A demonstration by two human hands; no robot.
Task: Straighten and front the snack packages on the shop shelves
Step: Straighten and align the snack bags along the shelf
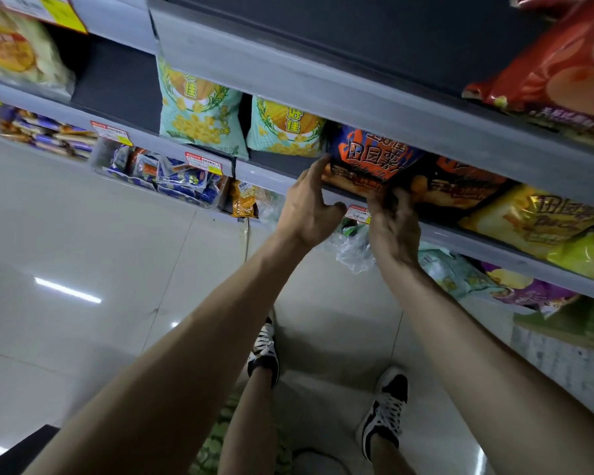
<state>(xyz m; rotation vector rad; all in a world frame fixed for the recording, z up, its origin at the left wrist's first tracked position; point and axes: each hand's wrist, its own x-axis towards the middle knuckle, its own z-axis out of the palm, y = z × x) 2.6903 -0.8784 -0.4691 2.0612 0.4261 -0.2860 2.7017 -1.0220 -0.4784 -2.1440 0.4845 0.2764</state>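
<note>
Roughly midway, by my reading: the dark blue and orange crinkly snack bag (367,159) stands at the grey metal shelf (477,243) lip, left hand (309,204) pressing its side with spread fingers, right hand (396,224) pinching its lower edge; neighbouring yellow foil bags (528,217) lie slumped

Navy foil crisp bag (367,156), middle shelf's front edge: deep blue with orange flame shapes, white lettering, orange-brown band below.
Mint-green puffed-snack bags (199,111): pale mint, yellow balls, yellow-orange striped disc, green sprigs.
Red foil bag (556,70), top shelf's right end: red-orange, purple strip with pale letters.
Yellow foil bag (528,217): golden, dark lettering.
Metal shelf edges (323,80): plain grey.
Paper price label (357,212): red, white, yellow.
Glossy floor tiles (83,234): pale grey-white.
Canvas shoes (388,406): black, white laces.
</note>
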